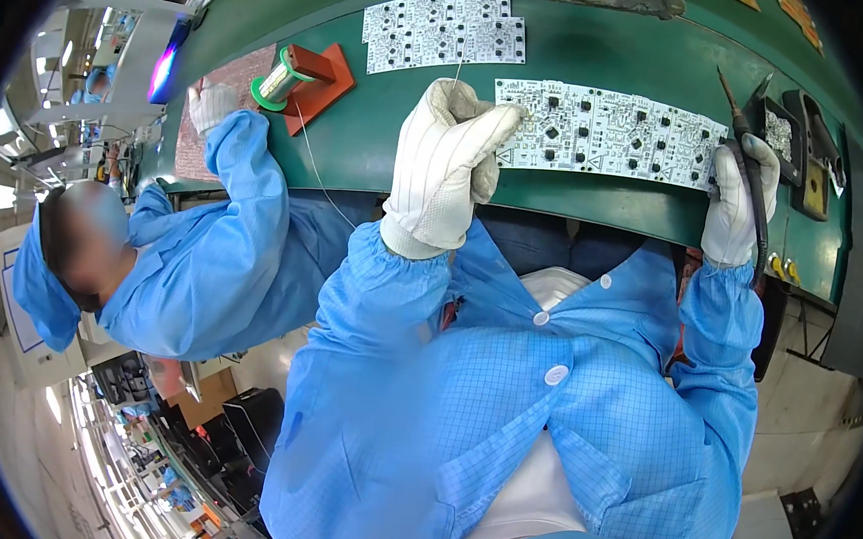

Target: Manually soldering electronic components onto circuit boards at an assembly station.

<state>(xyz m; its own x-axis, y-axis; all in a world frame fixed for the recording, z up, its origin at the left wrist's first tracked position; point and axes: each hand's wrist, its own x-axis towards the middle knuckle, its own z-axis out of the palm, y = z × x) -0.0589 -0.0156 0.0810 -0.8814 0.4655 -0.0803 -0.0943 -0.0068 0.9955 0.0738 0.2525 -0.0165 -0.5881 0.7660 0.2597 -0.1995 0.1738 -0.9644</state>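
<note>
Evidently soldering is under way on the long white circuit panel (608, 132), which lies on the green tabletop (380, 138) at about one o'clock from the picture's centre. Its long axis runs nine-to-three, dipping slightly toward three. Many small black parts already sit across it; which joints are finished and which remain is too small to tell, so I judge the work to be somewhere mid-panel.

Gloved in white, the left hand (453, 157) rests on the panel's nine-o'clock end, fingers curled and pinching a thin solder wire (457, 71) that rises toward twelve. Also gloved, the right hand (737, 204) is wrapped around a soldering iron (740, 125) at the panel's three-o'clock end; the iron's tip points toward eleven, its cable trailing to six.

A second white panel (444, 28) lies at twelve, apart from the first. At ten o'clock a solder spool (280, 80) sits on an orange stand. A co-worker in a blue coat (225, 257) leans in at nine.
</note>
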